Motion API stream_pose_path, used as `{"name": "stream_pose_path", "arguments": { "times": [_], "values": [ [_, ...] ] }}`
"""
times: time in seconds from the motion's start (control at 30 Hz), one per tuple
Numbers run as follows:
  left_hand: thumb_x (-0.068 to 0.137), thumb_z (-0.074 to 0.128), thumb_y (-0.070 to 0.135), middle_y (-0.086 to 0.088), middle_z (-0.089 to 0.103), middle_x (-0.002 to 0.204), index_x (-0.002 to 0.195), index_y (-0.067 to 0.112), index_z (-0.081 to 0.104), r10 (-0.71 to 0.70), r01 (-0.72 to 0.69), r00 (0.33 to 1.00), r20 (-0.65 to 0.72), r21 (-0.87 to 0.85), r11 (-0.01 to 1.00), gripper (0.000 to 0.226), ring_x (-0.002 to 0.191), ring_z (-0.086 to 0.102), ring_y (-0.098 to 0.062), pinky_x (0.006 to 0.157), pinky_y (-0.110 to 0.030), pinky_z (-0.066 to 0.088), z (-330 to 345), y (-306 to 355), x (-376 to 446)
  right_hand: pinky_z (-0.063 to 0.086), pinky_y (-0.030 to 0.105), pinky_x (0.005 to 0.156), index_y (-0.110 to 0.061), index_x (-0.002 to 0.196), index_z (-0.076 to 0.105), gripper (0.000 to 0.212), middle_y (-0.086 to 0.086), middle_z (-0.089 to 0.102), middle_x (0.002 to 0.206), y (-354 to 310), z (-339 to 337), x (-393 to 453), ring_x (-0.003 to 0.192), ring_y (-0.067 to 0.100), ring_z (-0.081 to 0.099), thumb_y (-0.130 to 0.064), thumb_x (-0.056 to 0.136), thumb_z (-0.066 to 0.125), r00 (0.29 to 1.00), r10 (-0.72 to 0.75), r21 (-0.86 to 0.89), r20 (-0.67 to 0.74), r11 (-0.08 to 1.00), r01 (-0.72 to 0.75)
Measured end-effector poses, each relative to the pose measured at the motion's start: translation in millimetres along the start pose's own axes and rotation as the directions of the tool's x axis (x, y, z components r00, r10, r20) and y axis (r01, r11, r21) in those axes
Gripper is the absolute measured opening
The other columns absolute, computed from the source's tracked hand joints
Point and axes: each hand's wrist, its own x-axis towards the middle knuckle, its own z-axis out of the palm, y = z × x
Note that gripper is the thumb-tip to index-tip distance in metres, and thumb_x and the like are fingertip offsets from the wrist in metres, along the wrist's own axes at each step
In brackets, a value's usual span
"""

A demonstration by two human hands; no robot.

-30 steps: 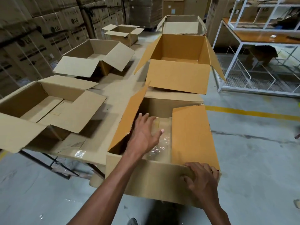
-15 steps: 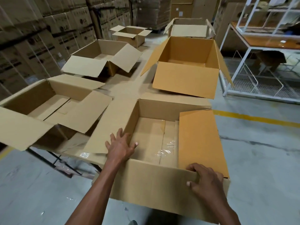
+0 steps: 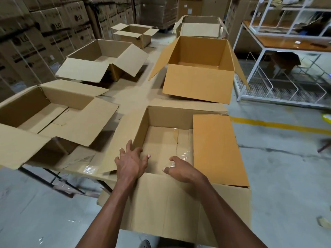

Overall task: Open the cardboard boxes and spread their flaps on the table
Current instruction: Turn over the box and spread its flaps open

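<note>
Five brown cardboard boxes farther along the counter (image 3: 136,97) already stand open. The nearest brown cardboard box (image 3: 170,203) has its orange right flap (image 3: 216,149) still folded inward. Left hand (image 3: 130,163) presses flat, grip wide; right hand (image 3: 180,170) hangs loosely curled, empty

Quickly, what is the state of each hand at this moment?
Left hand: open, fingers spread on the box's left flap.
Right hand: loosely curled over the box, holding nothing.
</note>
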Motion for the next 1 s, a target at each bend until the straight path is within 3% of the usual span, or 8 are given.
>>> {"name": "stream_pose_path", "arguments": {
  "times": [0.07, 0.17, 0.33, 0.47, 0.6, 0.73, 0.83, 1.0],
  "values": [
    [0.095, 0.050, 0.063, -0.001, 0.013, 0.168, 0.134, 0.032, 0.061, 0.002, -0.002, 1.000, -0.009, 0.008, 1.000, 0.051, 0.144, 0.032, -0.032, 0.109, -0.054, 0.036, 2, -2, 0, 0.039, 0.044, 0.111, -0.024, 0.150, 0.036, 0.078, 0.016, 0.009, 0.166, -3, 5, 10, 0.144, 0.039, 0.034, -0.061, 0.086, 0.059, 0.995, 0.077, -0.025, -0.069, 0.997, -0.079],
    [0.095, 0.049, 0.064, -0.001, 0.015, 0.168, 0.131, 0.031, 0.063, 0.009, -0.008, 0.999, -0.033, 0.008, 1.000, 0.051, 0.144, 0.033, -0.031, 0.109, -0.054, 0.037, 3, -5, 0, 0.032, 0.049, 0.117, -0.025, 0.146, 0.042, 0.068, 0.016, -0.020, 0.166, -17, 3, -3, 0.152, 0.043, 0.011, -0.057, 0.089, 0.062, 0.963, 0.024, 0.019, -0.269, 1.000, -0.019],
    [0.094, 0.050, 0.064, -0.001, 0.015, 0.168, 0.130, 0.031, 0.063, 0.009, -0.010, 0.999, -0.038, -0.005, 1.000, 0.050, 0.144, 0.033, -0.030, 0.110, -0.055, 0.037, 5, -6, 2, 0.006, 0.060, 0.119, -0.037, 0.146, 0.040, 0.064, 0.005, -0.025, 0.166, -19, -42, -49, 0.152, 0.044, -0.008, -0.058, 0.090, 0.061, 0.824, -0.074, -0.071, -0.562, 0.997, 0.042],
    [0.094, 0.051, 0.063, -0.001, 0.019, 0.167, 0.130, 0.029, 0.064, 0.011, -0.014, 0.998, -0.060, -0.041, 0.999, 0.051, 0.144, 0.034, -0.030, 0.109, -0.055, 0.038, 5, -7, 0, -0.007, 0.069, 0.114, -0.035, 0.149, 0.033, 0.076, 0.002, -0.021, 0.167, 34, -80, -56, 0.150, 0.046, -0.020, -0.062, 0.085, 0.063, 0.679, 0.115, 0.050, -0.725, 0.992, -0.114],
    [0.092, 0.056, 0.061, -0.003, 0.025, 0.166, 0.141, 0.027, 0.052, 0.010, -0.018, 0.997, -0.072, -0.110, 0.994, 0.060, 0.138, 0.044, -0.034, 0.104, -0.055, 0.043, 5, -6, 2, 0.005, 0.067, 0.118, -0.029, 0.154, 0.021, 0.090, 0.010, -0.009, 0.168, 103, -99, -47, 0.150, 0.053, -0.001, -0.065, 0.084, 0.064, 0.684, 0.377, 0.233, -0.625, 0.926, -0.297],
    [0.091, 0.061, 0.059, -0.005, 0.029, 0.164, 0.157, 0.027, 0.028, 0.010, -0.019, 0.999, -0.040, -0.232, 0.973, 0.081, 0.133, 0.050, -0.038, 0.103, -0.054, 0.047, 5, -9, 5, 0.044, 0.052, 0.104, -0.025, 0.153, 0.025, 0.089, 0.015, 0.041, 0.154, 141, -96, -43, 0.132, 0.042, 0.048, -0.065, 0.084, 0.064, 0.782, 0.406, 0.359, -0.473, 0.899, -0.250],
    [0.091, 0.063, 0.055, -0.007, 0.037, 0.161, 0.160, 0.024, 0.019, -0.023, 0.013, 0.999, -0.029, -0.301, 0.954, 0.088, 0.135, 0.050, -0.038, 0.104, -0.050, 0.044, 1, -8, 4, 0.047, 0.047, 0.098, -0.024, 0.150, 0.033, 0.082, 0.012, 0.055, 0.144, 147, -85, -47, 0.124, 0.038, 0.056, -0.067, 0.086, 0.060, 0.798, 0.358, 0.277, -0.485, 0.928, -0.247],
    [0.092, 0.061, 0.058, -0.011, 0.046, 0.155, 0.158, 0.022, 0.027, -0.059, 0.060, 0.998, 0.015, -0.288, 0.956, 0.083, 0.136, 0.050, -0.039, 0.108, -0.050, 0.041, -5, -9, 3, 0.051, 0.048, 0.096, -0.024, 0.150, 0.032, 0.085, 0.010, 0.059, 0.139, 150, -66, -55, 0.119, 0.039, 0.058, -0.072, 0.085, 0.056, 0.774, 0.330, 0.218, -0.540, 0.943, -0.249]
  ]
}}
